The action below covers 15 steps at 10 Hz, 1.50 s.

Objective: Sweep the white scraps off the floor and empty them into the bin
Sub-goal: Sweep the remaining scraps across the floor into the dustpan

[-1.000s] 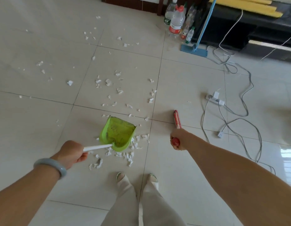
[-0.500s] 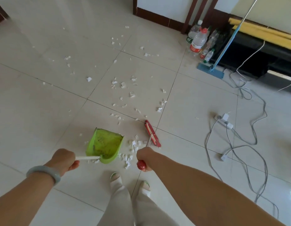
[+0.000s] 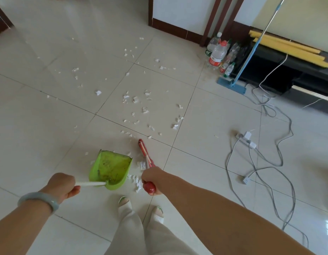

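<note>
My left hand [image 3: 62, 186] grips the white handle of a green dustpan [image 3: 111, 168] that rests on the tiled floor just ahead of my feet. My right hand [image 3: 152, 179] holds the red handle of a small red broom [image 3: 144, 150], whose head lies on the floor right of the dustpan. A small heap of white scraps [image 3: 136, 181] lies between dustpan and broom. Many more white scraps [image 3: 135, 100] are scattered over the tiles further ahead. No bin is in view.
Grey cables and a white power strip [image 3: 246, 139] sprawl on the floor to the right. A blue mop [image 3: 231, 85] leans by a dark low cabinet [image 3: 288, 74], with several plastic bottles [image 3: 217, 54] beside it. My feet [image 3: 141, 207] stand just behind the dustpan.
The broom head has swung left from well right of the dustpan to close beside it, pushing scraps toward the pan. The view has tilted up, showing more of the far floor.
</note>
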Motion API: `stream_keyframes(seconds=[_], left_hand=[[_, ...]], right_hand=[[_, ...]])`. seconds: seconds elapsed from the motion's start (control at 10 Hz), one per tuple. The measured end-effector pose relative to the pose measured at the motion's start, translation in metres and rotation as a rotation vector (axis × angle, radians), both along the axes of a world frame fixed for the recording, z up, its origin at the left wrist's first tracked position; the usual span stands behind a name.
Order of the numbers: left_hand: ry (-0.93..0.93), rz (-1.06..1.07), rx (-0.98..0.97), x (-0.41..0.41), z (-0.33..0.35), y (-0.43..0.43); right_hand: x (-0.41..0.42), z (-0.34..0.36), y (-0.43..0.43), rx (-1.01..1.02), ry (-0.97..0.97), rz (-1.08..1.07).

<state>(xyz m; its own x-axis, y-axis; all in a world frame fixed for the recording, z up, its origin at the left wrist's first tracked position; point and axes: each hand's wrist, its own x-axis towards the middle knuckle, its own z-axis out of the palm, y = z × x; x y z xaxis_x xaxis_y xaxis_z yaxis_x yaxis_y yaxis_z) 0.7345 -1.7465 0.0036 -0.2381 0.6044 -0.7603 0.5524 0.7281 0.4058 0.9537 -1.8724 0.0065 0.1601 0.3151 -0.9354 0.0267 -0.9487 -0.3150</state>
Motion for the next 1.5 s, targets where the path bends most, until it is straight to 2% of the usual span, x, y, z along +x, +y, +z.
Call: stream_keyframes(seconds=[0.1,0.3,0.4,0.6,0.7,1.1,1.3,1.5], left_hand=[[-0.015,-0.012,0.003,0.002,0.000,-0.005],[-0.043,-0.074,0.010,0.006,-0.006,-0.010],[-0.048,-0.048,0.009,0.008,-0.009,-0.012],[-0.039,-0.022,-0.001,0.008,-0.007,-0.015],[-0.043,0.031,-0.009,0.002,0.000,-0.015],[-0.071,0.203,0.002,-0.067,0.010,0.006],[-0.089,0.257,-0.006,-0.124,0.010,0.044],[-0.045,0.232,-0.038,-0.202,0.003,0.101]], right_hand=[[0.002,0.002,-0.012,-0.067,0.025,-0.186],[0.015,0.018,-0.026,-0.063,-0.031,-0.213],[0.025,0.013,-0.034,-0.043,-0.063,-0.129],[0.028,0.000,-0.048,-0.087,0.007,-0.513],[0.026,-0.011,-0.050,-0.173,-0.004,-0.431],[-0.030,-0.005,0.021,-0.265,-0.023,-0.213],[-0.079,-0.010,0.075,-0.191,-0.088,-0.148],[-0.157,-0.025,0.137,-0.204,-0.089,-0.097]])
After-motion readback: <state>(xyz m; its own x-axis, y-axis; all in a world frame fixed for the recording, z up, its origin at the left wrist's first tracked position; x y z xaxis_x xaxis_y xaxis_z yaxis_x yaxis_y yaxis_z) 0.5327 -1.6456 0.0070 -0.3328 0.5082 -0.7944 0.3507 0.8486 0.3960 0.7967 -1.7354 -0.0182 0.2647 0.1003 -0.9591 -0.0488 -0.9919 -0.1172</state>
